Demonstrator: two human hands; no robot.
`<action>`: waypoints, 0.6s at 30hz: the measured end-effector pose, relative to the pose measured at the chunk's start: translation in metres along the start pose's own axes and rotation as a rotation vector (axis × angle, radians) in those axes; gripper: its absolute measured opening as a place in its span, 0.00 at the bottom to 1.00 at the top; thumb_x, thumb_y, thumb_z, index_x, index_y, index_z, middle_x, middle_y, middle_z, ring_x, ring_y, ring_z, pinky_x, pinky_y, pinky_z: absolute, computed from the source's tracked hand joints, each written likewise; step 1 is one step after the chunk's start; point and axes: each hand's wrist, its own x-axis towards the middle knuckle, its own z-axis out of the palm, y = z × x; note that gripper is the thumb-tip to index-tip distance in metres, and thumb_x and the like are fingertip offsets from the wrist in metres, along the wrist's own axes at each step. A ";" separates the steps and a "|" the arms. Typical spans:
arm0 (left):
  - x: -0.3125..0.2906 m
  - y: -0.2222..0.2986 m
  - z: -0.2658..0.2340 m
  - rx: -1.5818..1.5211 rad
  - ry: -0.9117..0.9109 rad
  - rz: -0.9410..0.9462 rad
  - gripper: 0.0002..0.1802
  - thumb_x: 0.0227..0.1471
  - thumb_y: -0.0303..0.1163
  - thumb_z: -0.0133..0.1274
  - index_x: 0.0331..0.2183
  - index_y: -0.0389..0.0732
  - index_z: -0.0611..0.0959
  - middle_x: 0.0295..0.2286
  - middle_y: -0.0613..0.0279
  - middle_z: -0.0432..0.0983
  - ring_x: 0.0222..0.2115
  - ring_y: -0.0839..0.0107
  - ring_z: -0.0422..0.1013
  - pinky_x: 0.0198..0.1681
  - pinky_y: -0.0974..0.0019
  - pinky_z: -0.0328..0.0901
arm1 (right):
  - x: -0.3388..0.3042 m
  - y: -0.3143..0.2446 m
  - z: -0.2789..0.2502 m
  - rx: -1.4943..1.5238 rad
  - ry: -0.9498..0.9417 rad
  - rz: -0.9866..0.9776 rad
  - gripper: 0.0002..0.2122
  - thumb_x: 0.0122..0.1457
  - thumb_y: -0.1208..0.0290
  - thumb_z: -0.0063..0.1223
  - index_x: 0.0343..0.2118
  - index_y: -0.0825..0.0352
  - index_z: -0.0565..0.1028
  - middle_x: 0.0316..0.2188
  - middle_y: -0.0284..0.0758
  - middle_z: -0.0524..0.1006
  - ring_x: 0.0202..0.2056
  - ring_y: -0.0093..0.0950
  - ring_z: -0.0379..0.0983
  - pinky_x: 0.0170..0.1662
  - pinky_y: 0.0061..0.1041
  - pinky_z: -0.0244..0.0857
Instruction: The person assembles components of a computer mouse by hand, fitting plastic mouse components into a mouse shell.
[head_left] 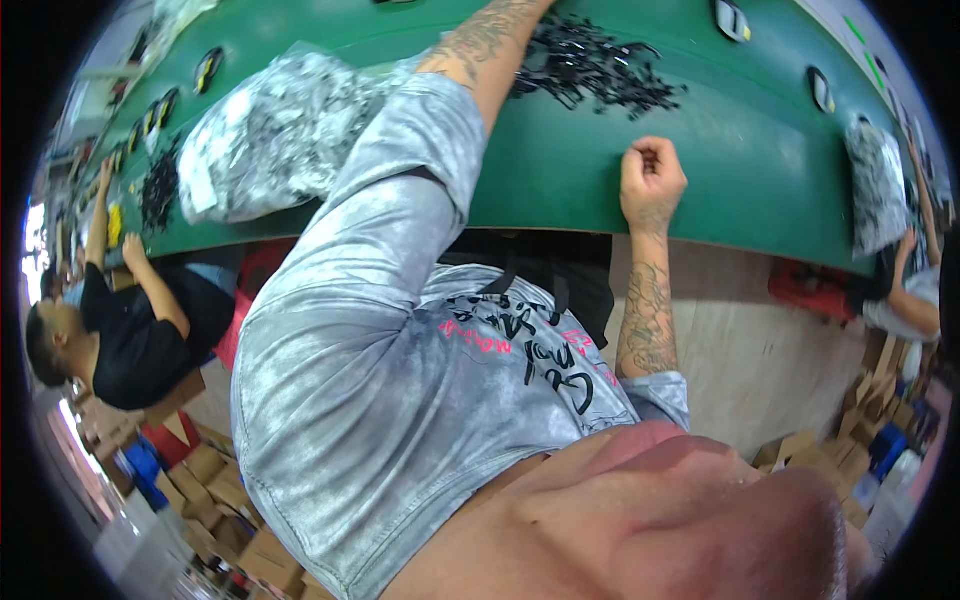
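Observation:
My right hand (652,178) is closed in a fist and rests on the near edge of the green table (560,190); nothing shows in it. My left forearm (485,45) reaches up over the table to a pile of small black parts (600,65), and the hand itself runs past the top edge of the picture, out of sight. A clear plastic bag of black parts (270,135) lies on the table beside my left sleeve. My grey printed shirt fills the middle of the view.
Oval black-and-yellow pieces (730,18) lie spaced along the table. A person in a black shirt (140,335) works at the left, and another person's arm (905,300) is at the right near a second bag (875,185). Cardboard boxes (215,495) crowd the floor.

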 end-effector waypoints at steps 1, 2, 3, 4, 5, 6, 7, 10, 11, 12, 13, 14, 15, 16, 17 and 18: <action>0.006 -0.006 0.009 0.094 0.095 0.019 0.34 0.49 0.63 0.58 0.40 0.40 0.89 0.42 0.46 0.83 0.49 0.56 0.77 0.55 0.55 0.69 | 0.000 0.001 0.002 0.011 -0.001 -0.005 0.02 0.54 0.80 0.56 0.30 0.70 0.77 0.21 0.33 0.76 0.22 0.21 0.71 0.29 0.23 0.68; 0.009 -0.008 0.012 0.040 0.021 0.008 0.32 0.49 0.61 0.59 0.38 0.40 0.90 0.40 0.47 0.84 0.45 0.58 0.79 0.50 0.57 0.71 | 0.000 0.003 0.001 -0.006 -0.002 0.019 0.02 0.54 0.79 0.56 0.30 0.70 0.77 0.21 0.35 0.76 0.22 0.23 0.72 0.29 0.23 0.69; 0.015 -0.009 0.004 -0.007 -0.051 -0.006 0.29 0.48 0.58 0.60 0.36 0.40 0.90 0.38 0.47 0.84 0.40 0.61 0.80 0.45 0.58 0.74 | 0.001 0.005 0.000 -0.020 0.022 0.044 0.02 0.54 0.79 0.56 0.30 0.70 0.77 0.21 0.35 0.76 0.22 0.23 0.72 0.29 0.23 0.69; 0.018 -0.001 -0.008 -0.246 -0.247 -0.042 0.26 0.49 0.54 0.60 0.33 0.39 0.89 0.35 0.47 0.84 0.35 0.62 0.81 0.39 0.59 0.74 | 0.002 0.008 -0.005 -0.055 0.037 0.015 0.02 0.54 0.78 0.56 0.30 0.70 0.77 0.21 0.35 0.76 0.22 0.22 0.73 0.29 0.23 0.69; 0.017 0.003 -0.024 -0.478 -0.444 -0.099 0.23 0.49 0.51 0.61 0.31 0.37 0.89 0.31 0.48 0.84 0.30 0.62 0.81 0.33 0.61 0.74 | -0.001 0.010 -0.011 -0.086 0.039 -0.013 0.03 0.54 0.78 0.56 0.31 0.70 0.77 0.21 0.35 0.77 0.23 0.22 0.74 0.30 0.23 0.69; 0.023 -0.012 -0.039 -0.592 -0.350 -0.014 0.22 0.51 0.49 0.60 0.29 0.36 0.88 0.28 0.51 0.83 0.26 0.63 0.80 0.30 0.60 0.73 | -0.001 0.006 -0.009 -0.080 0.026 -0.005 0.03 0.54 0.78 0.56 0.31 0.70 0.77 0.21 0.35 0.77 0.23 0.22 0.74 0.30 0.23 0.69; 0.029 -0.033 -0.055 -0.700 -0.240 0.063 0.21 0.52 0.46 0.60 0.27 0.36 0.87 0.24 0.54 0.82 0.22 0.63 0.79 0.26 0.60 0.73 | 0.002 0.004 -0.005 -0.042 0.016 -0.017 0.03 0.54 0.77 0.56 0.31 0.70 0.78 0.21 0.34 0.77 0.23 0.22 0.74 0.30 0.23 0.69; -0.015 -0.026 -0.101 -1.299 -0.375 -0.008 0.21 0.58 0.43 0.56 0.40 0.32 0.82 0.29 0.53 0.80 0.30 0.60 0.79 0.35 0.57 0.76 | -0.001 0.017 -0.011 -0.045 0.050 0.019 0.04 0.54 0.76 0.57 0.31 0.69 0.78 0.21 0.34 0.78 0.23 0.21 0.75 0.30 0.22 0.69; -0.050 -0.021 -0.125 -1.594 -0.459 0.013 0.23 0.60 0.43 0.54 0.45 0.30 0.79 0.33 0.52 0.80 0.33 0.59 0.79 0.38 0.54 0.77 | -0.001 0.024 -0.014 -0.051 0.075 0.020 0.04 0.54 0.76 0.58 0.31 0.69 0.79 0.21 0.33 0.78 0.23 0.20 0.75 0.30 0.21 0.69; -0.075 -0.034 -0.147 -1.595 -0.525 -0.025 0.24 0.60 0.38 0.55 0.51 0.30 0.75 0.40 0.51 0.78 0.37 0.59 0.79 0.42 0.53 0.77 | -0.001 0.027 -0.012 -0.013 0.077 0.023 0.04 0.54 0.75 0.58 0.32 0.69 0.79 0.21 0.31 0.78 0.23 0.19 0.74 0.30 0.21 0.69; -0.101 -0.052 -0.160 -1.603 -0.591 -0.063 0.27 0.60 0.33 0.56 0.56 0.31 0.70 0.46 0.49 0.77 0.41 0.58 0.79 0.46 0.51 0.77 | -0.001 0.028 -0.009 -0.018 0.073 0.023 0.04 0.54 0.75 0.58 0.32 0.69 0.79 0.21 0.31 0.78 0.23 0.19 0.74 0.30 0.21 0.69; -0.131 -0.067 -0.167 -1.610 -0.592 -0.066 0.27 0.60 0.33 0.56 0.56 0.31 0.70 0.46 0.49 0.77 0.41 0.58 0.79 0.46 0.51 0.77 | -0.001 0.028 -0.007 0.002 0.066 0.030 0.04 0.54 0.75 0.58 0.32 0.69 0.79 0.21 0.31 0.79 0.23 0.19 0.74 0.31 0.20 0.70; -0.169 -0.086 -0.178 -1.808 -0.728 -0.090 0.32 0.59 0.37 0.58 0.59 0.30 0.68 0.49 0.49 0.74 0.43 0.58 0.76 0.47 0.53 0.77 | 0.001 0.024 -0.003 0.036 0.046 0.024 0.04 0.54 0.74 0.59 0.32 0.68 0.79 0.22 0.30 0.79 0.23 0.18 0.73 0.31 0.20 0.70; -0.209 -0.104 -0.179 -2.008 -0.878 -0.119 0.38 0.58 0.41 0.59 0.61 0.30 0.65 0.52 0.49 0.72 0.46 0.58 0.74 0.47 0.55 0.76 | 0.000 0.021 -0.002 0.035 0.030 0.020 0.04 0.54 0.74 0.59 0.32 0.68 0.79 0.22 0.30 0.79 0.23 0.18 0.73 0.31 0.20 0.70; -0.239 -0.119 -0.165 -2.210 -1.072 -0.148 0.44 0.57 0.45 0.61 0.63 0.30 0.62 0.55 0.49 0.70 0.49 0.58 0.71 0.47 0.57 0.75 | -0.003 0.021 -0.007 0.005 0.020 0.023 0.05 0.55 0.74 0.59 0.32 0.68 0.79 0.22 0.30 0.79 0.23 0.18 0.73 0.31 0.20 0.70; -0.267 -0.133 -0.154 -2.277 -1.128 -0.253 0.49 0.53 0.50 0.63 0.64 0.30 0.61 0.56 0.50 0.69 0.47 0.60 0.69 0.47 0.60 0.74 | -0.002 0.018 -0.004 0.002 -0.002 0.014 0.05 0.55 0.73 0.59 0.32 0.68 0.79 0.22 0.29 0.79 0.23 0.18 0.73 0.32 0.20 0.70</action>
